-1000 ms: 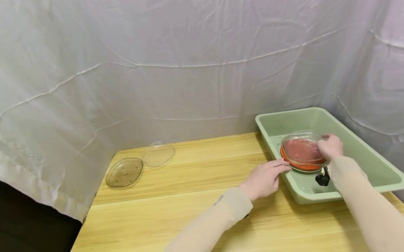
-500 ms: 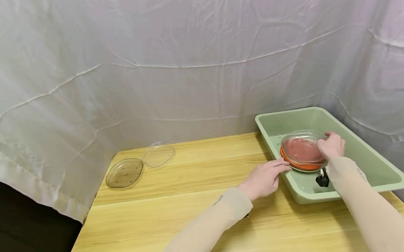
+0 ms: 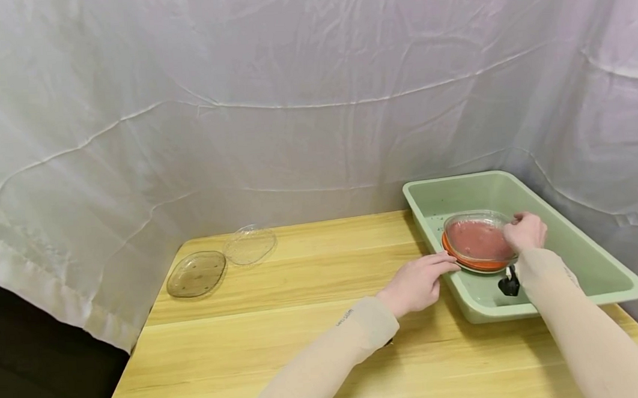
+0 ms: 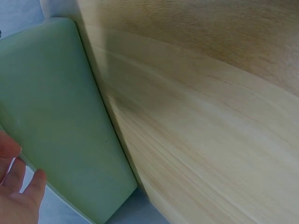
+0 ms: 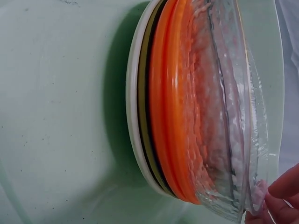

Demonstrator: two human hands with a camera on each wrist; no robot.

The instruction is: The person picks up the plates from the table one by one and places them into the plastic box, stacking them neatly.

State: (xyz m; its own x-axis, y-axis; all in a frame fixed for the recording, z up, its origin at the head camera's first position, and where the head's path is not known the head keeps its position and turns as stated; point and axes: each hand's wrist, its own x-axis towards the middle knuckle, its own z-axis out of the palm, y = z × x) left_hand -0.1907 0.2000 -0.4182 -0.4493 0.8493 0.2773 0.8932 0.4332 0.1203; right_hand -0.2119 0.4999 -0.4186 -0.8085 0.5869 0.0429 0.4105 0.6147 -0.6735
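A stack of plates sits by the left rim of a pale green basin (image 3: 587, 263). In the right wrist view it shows a white plate (image 5: 133, 93) at the bottom, a dark olive one, an orange plate (image 5: 163, 93), and clear glass on top. My right hand (image 3: 525, 231) pinches the edge of the clear glass plate (image 3: 478, 239) at the stack's right side. My left hand (image 3: 414, 283) reaches over the basin's left rim, its fingertips at the stack's lower left edge. Whether these fingers grip the stack or only touch it is not clear.
At the table's back left lie a brownish clear plate (image 3: 197, 274) and a colourless clear plate (image 3: 250, 244). Inside the basin, a black object (image 3: 510, 284) shows beside my right sleeve. Grey curtains (image 3: 315, 133) hang close behind the wooden table (image 3: 302, 284).
The clear glass on top has come down slightly onto the stack at its far edge. My right hand has shifted slightly right; my left hand stays in place.
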